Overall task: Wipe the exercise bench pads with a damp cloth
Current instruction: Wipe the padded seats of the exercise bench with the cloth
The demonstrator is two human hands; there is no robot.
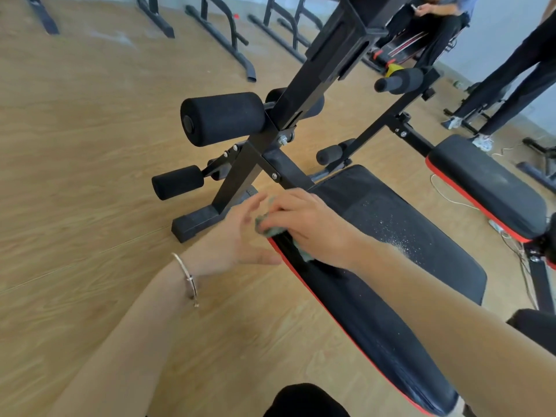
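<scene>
view: head camera, looking down over both forearms at a sit-up bench standing on a wooden floor point(90, 152).
bench pad point(391, 281): long and black with a red edge strip. It runs from the lower right up toward the frame, and fine white specks are scattered across its upper middle.
cloth point(265, 228): green and bunched, lying on the left rim of the bench pad near its upper end. It is mostly hidden under fingers, with a scrap showing below the palm.
right hand point(310, 227): reaches across the pad from the right, fingers curled over the cloth and pressing it onto the rim.
left hand point(237, 236): just beside the pad's left edge, fingers spread and relaxed, gripping nothing. The fingertips are near the cloth, but blur hides whether they touch it.
bracelet point(188, 278): thin and silvery, on the left wrist.
frame point(301, 97): black steel tube rising at a slant from the head of the pad, bolted at the joint.
large foam roller point(222, 118): black, sticking out to the left of the frame.
small foam roller point(177, 182): black, lower down and nearer the floor.
second bench point(487, 188): the same black and red, well apart to the right, with a white cable point(448, 195) on the floor between the two.
bystanders: a seated person point(436, 16) at the top and a standing person's dark trouser legs point(511, 76) at the right.
</scene>
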